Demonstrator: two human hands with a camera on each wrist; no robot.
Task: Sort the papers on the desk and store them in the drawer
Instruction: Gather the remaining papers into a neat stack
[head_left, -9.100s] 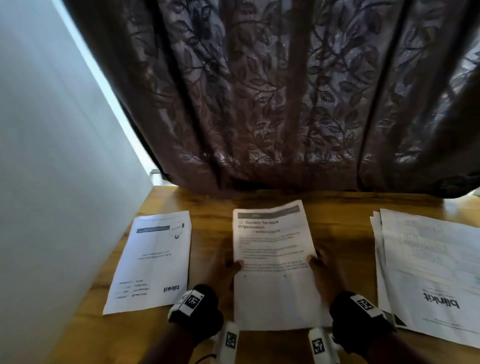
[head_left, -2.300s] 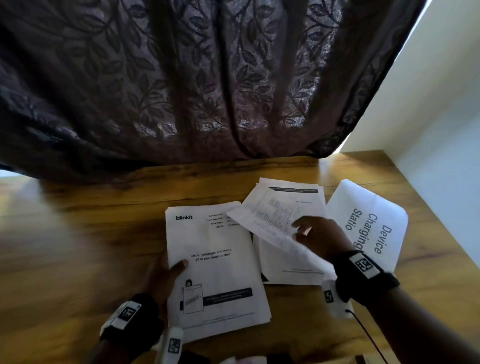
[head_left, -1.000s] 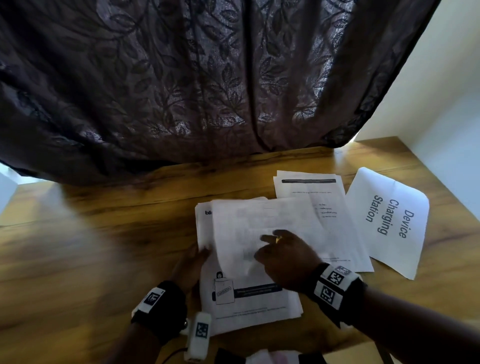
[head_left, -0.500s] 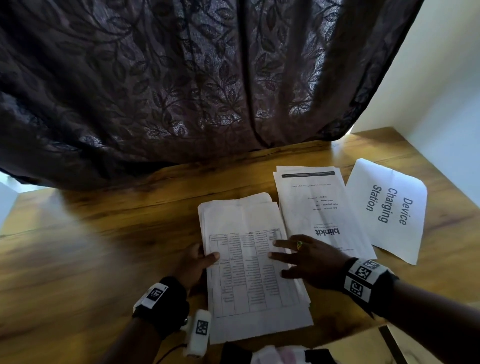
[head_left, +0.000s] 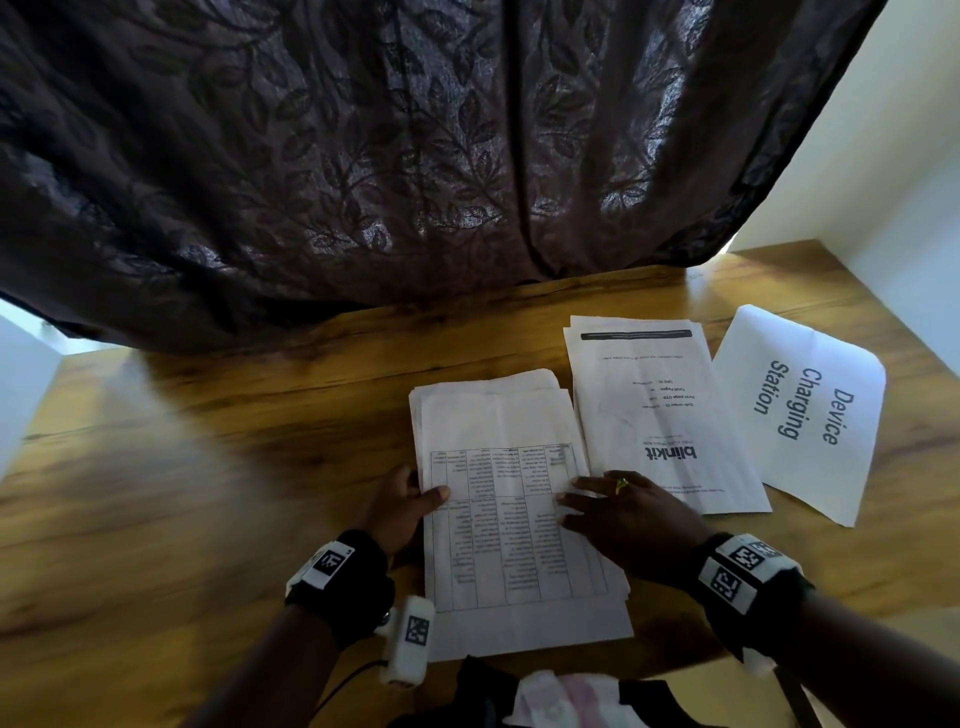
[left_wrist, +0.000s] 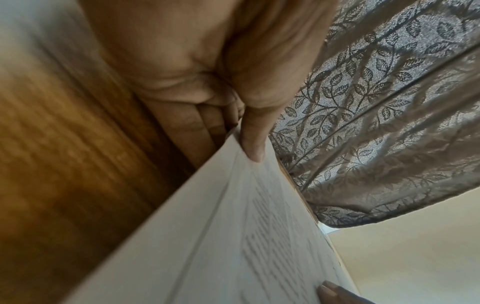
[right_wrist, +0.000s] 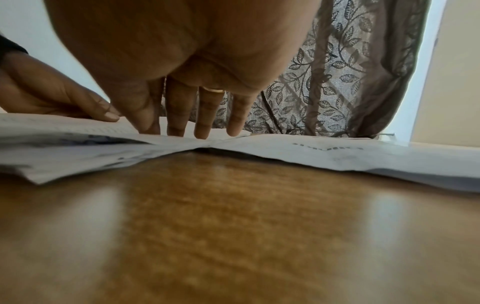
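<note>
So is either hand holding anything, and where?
The left hand pinches the paper stack at its left edge; the right hand only presses flat on it.

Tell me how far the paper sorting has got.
Done: a stack topped by a table sheet is gathered. In hand: the left hand pinches its edge and the right hand presses it flat. Left: the blinkit pile and the Device Charging Station sheet lie apart; no drawer shows.

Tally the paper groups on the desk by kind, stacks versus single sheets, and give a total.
Stacks: 2, the table-print stack under both hands and the blinkit stack.
Single sheets: 1, the Device Charging Station sheet.
Total: 3.
</note>
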